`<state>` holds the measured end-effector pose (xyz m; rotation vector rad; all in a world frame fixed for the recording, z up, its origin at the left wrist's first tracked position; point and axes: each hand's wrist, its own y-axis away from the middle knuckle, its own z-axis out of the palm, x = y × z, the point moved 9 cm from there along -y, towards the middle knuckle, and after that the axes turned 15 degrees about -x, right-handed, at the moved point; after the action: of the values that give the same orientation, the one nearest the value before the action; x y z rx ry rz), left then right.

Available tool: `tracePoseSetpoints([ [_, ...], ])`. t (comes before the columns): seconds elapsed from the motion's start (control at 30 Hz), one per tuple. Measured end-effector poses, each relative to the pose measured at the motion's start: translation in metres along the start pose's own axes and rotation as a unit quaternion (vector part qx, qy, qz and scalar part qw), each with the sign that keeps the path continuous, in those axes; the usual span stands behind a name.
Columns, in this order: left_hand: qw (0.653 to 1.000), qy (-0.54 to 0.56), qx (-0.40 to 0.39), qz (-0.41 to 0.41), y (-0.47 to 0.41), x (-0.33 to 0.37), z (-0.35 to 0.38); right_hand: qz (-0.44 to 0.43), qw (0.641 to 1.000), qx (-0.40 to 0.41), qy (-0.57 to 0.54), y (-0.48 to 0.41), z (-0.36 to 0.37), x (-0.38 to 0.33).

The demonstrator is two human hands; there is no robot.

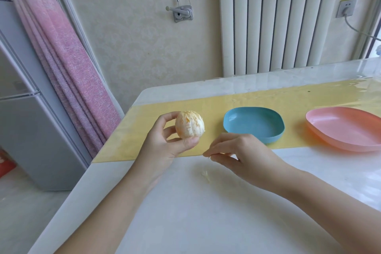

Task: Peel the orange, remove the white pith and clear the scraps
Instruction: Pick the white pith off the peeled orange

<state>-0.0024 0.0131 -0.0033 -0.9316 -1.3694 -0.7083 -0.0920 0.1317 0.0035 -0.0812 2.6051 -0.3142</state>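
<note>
Left hand [165, 146] grips orange [189, 123]; right hand [243, 150] pinches pith [209, 156] at mat's [288, 99] near edge.

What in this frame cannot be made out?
Head view:
- Orange far side: hidden by itself and left hand.
- Bit pinched by right hand: too small to identify.
- Scrap on table: blurred, tiny.
- Pink dish: right end cut off by frame edge.

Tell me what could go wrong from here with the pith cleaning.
1. The right hand pinches a pith strand over the table, not the blue dish; it may join the pith scraps lying there.
2. The left hand holds the peeled orange by fingertips; it could slip.
</note>
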Motion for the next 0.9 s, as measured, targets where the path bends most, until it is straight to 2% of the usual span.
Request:
tracePoseSetpoints([
  [0.17,0.993,-0.113,0.004,0.031,0.002,0.012,0.002,0.041,0.999,0.002,-0.010,0.002,-0.006,0.003],
  [0.33,0.983,-0.177,0.006,0.050,0.004,0.019,0.006,0.041,0.998,0.039,-0.006,0.004,-0.015,-0.002],
  [0.5,0.976,-0.208,0.001,0.063,0.006,0.022,0.010,0.047,0.994,0.079,-0.060,0.008,-0.021,0.000],
  [0.73,0.958,-0.275,0.002,0.081,0.008,0.026,0.016,0.005,0.974,0.211,-0.082,0.022,-0.048,-0.014],
  [0.9,0.934,-0.339,0.000,0.110,0.014,0.033,0.028,-0.033,0.972,0.215,-0.084,0.020,-0.047,-0.018],
])
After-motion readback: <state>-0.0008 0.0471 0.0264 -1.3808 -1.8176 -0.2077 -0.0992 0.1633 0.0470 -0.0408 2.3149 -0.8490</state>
